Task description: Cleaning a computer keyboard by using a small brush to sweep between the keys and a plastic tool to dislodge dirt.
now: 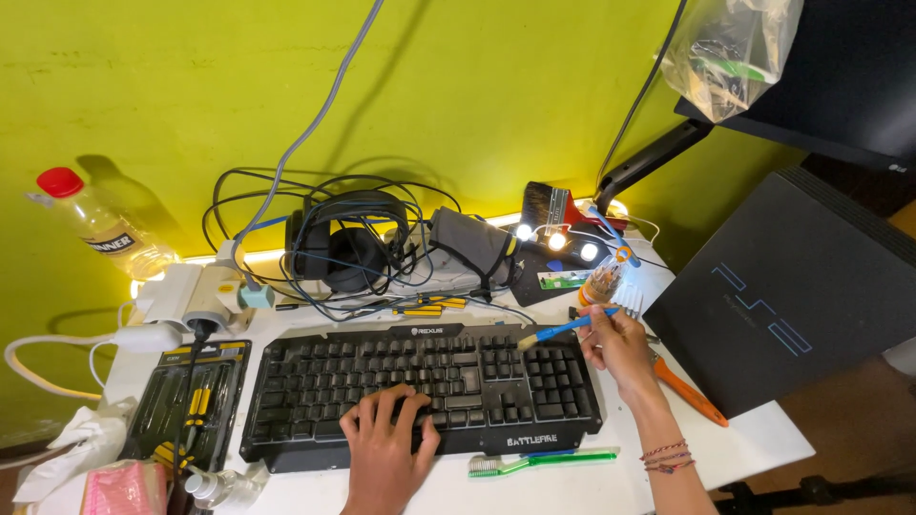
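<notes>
Cluttered white surface (572, 486), you're mid-dusting: left hand (386, 448) flat, fingers spread on black keyboard (420, 396), right hand (618, 348) fingers pinching blue brush (558, 330); next, sweep between keys.

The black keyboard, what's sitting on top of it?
On the black plastic keyboard rests the left hand, hiding keys beneath. The right hand holds a blue-handled brush, its bristles at the upper keys.

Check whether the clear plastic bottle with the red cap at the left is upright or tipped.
Tipped. The clear plastic bottle leans at an angle against the yellow-green wall, red cap pointing up-left, cap on.
</notes>
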